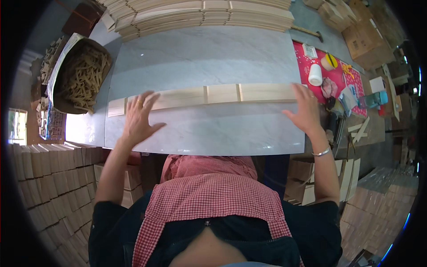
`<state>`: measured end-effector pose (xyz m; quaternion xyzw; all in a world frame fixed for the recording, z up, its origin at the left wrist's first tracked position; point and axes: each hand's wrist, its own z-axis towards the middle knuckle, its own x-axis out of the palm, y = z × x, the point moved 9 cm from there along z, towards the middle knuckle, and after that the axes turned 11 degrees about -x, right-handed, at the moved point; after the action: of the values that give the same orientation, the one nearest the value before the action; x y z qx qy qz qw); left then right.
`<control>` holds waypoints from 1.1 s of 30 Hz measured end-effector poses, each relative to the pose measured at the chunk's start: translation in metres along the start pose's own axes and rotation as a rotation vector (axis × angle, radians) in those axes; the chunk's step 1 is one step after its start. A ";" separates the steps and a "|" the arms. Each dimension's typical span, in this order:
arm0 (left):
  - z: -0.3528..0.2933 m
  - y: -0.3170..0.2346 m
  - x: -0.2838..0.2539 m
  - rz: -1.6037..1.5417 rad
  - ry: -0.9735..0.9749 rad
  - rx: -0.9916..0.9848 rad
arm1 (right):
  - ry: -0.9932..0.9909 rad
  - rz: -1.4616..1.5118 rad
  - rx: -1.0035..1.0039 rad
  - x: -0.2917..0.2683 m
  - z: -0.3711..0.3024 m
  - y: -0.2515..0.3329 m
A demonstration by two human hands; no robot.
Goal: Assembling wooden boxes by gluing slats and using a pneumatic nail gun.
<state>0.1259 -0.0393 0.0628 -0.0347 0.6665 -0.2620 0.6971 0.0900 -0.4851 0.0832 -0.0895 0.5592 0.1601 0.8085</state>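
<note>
A long, pale wooden board (182, 96) with several narrow grooves across it lies crosswise on the grey marbled tabletop (209, 129). My left hand (140, 116) is over the board's left part, its fingers spread and the thumb held apart. At the board's right end is my right hand (307, 109), also with fingers apart, and a bracelet on its wrist. Neither hand grips the board. Whether the fingertips touch it I cannot tell, and the hands hide parts of its edge.
Stacked grooved boards (200, 15) line the table's far edge. A box of wood scraps (82, 73) stands left. On the right, a red spotted cloth (302, 66) bears a white bottle (315, 74) and a yellow-lidded tub (329, 62). A hammer (307, 32) lies beyond. Wood blocks (49, 178) are piled near left.
</note>
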 end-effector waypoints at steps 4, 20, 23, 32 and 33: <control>0.015 0.047 -0.005 0.369 -0.030 0.045 | 0.289 0.004 -0.159 0.047 0.030 0.016; 0.061 0.111 0.002 0.215 0.182 -0.163 | 0.481 0.032 -0.096 0.081 0.071 -0.020; 0.057 0.111 0.009 0.174 0.198 -0.136 | 0.483 0.073 -0.090 0.084 0.056 -0.019; 0.042 0.094 0.001 0.230 -0.022 -0.029 | 0.333 0.074 -0.067 0.069 0.028 -0.012; 0.030 0.094 0.005 0.212 0.042 -0.045 | 0.375 0.119 -0.074 0.072 0.017 -0.007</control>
<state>0.1843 0.0303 0.0241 0.0257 0.6866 -0.1723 0.7059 0.1309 -0.4751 0.0222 -0.1142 0.6979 0.2086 0.6755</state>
